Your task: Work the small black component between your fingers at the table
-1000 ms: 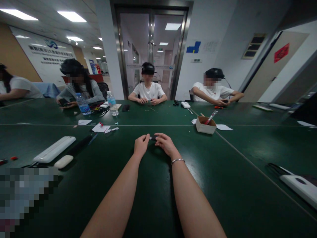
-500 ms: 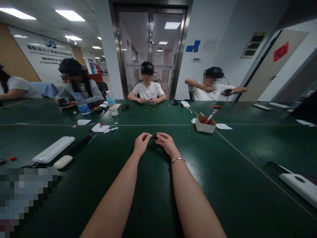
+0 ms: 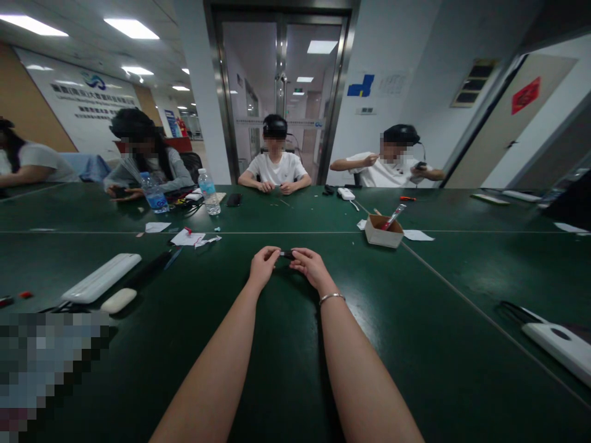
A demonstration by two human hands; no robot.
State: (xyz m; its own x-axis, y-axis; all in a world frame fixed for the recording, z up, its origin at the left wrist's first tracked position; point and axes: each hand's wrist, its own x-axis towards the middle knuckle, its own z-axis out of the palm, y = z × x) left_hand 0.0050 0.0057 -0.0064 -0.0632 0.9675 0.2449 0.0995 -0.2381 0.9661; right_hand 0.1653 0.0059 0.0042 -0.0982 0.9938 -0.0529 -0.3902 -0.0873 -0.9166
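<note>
Grip narrow, left hand (image 3: 264,268) and right hand (image 3: 311,268) pinching opposite ends of small dark object (image 3: 287,254), green table (image 3: 287,357) beneath

Table (image 3: 286,344): dark green, thin pale seams. Box (image 3: 382,239): beige-grey. Inside box: stick (image 3: 394,216), red and silvery. Right of box: paper (image 3: 418,235), white. Left of box: held piece (image 3: 288,254), black, silvery end; bracelet (image 3: 332,298), silvery.

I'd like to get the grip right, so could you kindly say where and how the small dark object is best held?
The small dark object is probably best pinched by its dark part from the right, as the right hand does: it is slim and lies crosswise, with the left hand at its paler end.
</note>
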